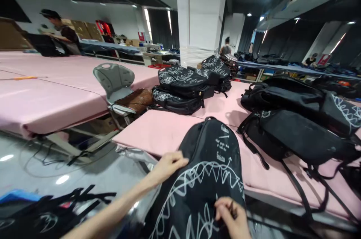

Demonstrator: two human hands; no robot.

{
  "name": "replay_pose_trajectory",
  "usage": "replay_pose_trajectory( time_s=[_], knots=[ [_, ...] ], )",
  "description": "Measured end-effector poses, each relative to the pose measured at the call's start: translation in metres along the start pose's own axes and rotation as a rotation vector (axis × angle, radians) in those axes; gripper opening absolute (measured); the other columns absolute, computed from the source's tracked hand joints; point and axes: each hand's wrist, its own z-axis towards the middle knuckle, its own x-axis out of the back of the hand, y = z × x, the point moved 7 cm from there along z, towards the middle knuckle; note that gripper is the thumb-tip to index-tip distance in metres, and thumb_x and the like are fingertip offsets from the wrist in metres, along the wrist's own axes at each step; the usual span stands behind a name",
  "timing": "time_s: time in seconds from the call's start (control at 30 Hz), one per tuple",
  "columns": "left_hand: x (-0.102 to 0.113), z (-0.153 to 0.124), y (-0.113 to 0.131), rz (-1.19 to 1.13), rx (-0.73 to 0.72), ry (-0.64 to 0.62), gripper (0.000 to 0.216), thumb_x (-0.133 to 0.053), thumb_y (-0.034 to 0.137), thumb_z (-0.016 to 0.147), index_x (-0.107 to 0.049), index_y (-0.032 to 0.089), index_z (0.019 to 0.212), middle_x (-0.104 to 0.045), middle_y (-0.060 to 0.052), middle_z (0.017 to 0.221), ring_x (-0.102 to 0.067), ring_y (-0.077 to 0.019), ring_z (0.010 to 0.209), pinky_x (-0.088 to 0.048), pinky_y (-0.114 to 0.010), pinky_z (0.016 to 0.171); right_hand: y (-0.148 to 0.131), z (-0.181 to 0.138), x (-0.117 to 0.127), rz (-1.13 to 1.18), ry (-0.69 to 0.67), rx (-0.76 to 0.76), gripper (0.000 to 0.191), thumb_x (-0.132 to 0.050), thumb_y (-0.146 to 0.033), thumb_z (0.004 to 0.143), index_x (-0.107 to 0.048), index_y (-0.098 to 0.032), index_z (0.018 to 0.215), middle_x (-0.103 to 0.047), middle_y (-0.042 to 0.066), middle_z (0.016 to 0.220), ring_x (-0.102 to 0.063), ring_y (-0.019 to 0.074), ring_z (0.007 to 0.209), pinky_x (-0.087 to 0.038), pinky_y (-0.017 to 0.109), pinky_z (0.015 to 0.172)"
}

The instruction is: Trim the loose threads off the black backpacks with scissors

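A large black bag (208, 148) with white scribbled lines and small white lettering stands before me, leaning on the pink-covered table. On its left side, my left hand (173, 162) pinches the edge, thumb and fingers closed on the fabric. Lower down, my right hand (231, 216) is curled against the front panel, beside the white zigzag lines. Its fingers are closed round something small and dark that I cannot make out.
Black bags (183, 85) are stacked at the table's far end, and more black bags (301, 130) with hanging straps lie right. A grey chair (113, 77) stands between the tables. Dark bags (47, 216) lie lower left. A person (63, 32) is at the far left table.
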Motion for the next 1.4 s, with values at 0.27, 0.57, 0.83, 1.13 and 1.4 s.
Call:
replay_pose_trajectory(
  time_s=[0.27, 0.57, 0.83, 1.13, 1.4],
  knots=[
    [-0.077, 0.037, 0.158, 0.172, -0.287, -0.351, 0.025, -0.044, 0.03, 0.081, -0.063, 0.016, 0.072, -0.058, 0.0, 0.061, -0.053, -0.0131, 0.06, -0.036, -0.022, 0.058, -0.104, 0.022, 0.089, -0.2, 0.26, 0.369, 0.022, -0.047, -0.033, 0.088, -0.062, -0.02, 0.096, -0.061, 0.008, 0.103, -0.054, 0.0206, 0.1, -0.042, 0.032, 0.086],
    [-0.082, 0.053, 0.146, 0.647, -0.616, -0.42, 0.059, -0.059, 0.048, 0.072, -0.05, 0.019, 0.123, -0.038, -0.011, 0.14, -0.023, -0.0347, 0.131, -0.018, -0.051, 0.104, -0.121, 0.055, 0.059, -0.602, -0.409, 0.214, 0.023, -0.056, -0.036, 0.082, -0.063, -0.018, 0.07, -0.056, -0.004, 0.06, -0.046, 0.0103, 0.054, -0.032, 0.021, 0.052],
    [-0.101, 0.063, 0.115, 0.953, -0.469, -0.496, 0.093, -0.059, 0.066, 0.062, -0.031, 0.021, 0.138, -0.022, -0.012, 0.148, -0.009, -0.0379, 0.136, -0.002, -0.057, 0.105, -0.124, 0.054, 0.031, -0.608, -0.554, 0.249, 0.04, -0.06, -0.031, 0.077, -0.036, -0.018, 0.048, -0.036, -0.007, 0.05, -0.031, 0.0075, 0.048, -0.023, 0.023, 0.047],
    [-0.113, 0.058, 0.111, 0.962, -0.392, -0.342, 0.103, -0.082, 0.037, 0.048, -0.034, 0.012, 0.136, -0.022, -0.016, 0.147, -0.015, -0.0406, 0.134, -0.006, -0.056, 0.108, -0.105, 0.049, 0.03, -0.104, -0.476, 0.154, 0.044, -0.056, -0.052, 0.075, -0.037, -0.018, 0.053, -0.033, -0.004, 0.061, -0.031, 0.0094, 0.055, -0.025, 0.024, 0.051],
    [-0.071, 0.003, 0.123, 0.389, -0.547, -0.346, 0.021, -0.054, 0.04, 0.082, -0.064, 0.023, 0.09, -0.066, -0.001, 0.101, -0.048, -0.0203, 0.117, -0.013, -0.044, 0.109, -0.11, 0.038, 0.044, -0.3, -0.488, 0.175, 0.038, -0.056, -0.044, 0.079, -0.046, -0.017, 0.055, -0.041, -0.003, 0.061, -0.039, 0.011, 0.058, -0.03, 0.023, 0.053]
  ],
)
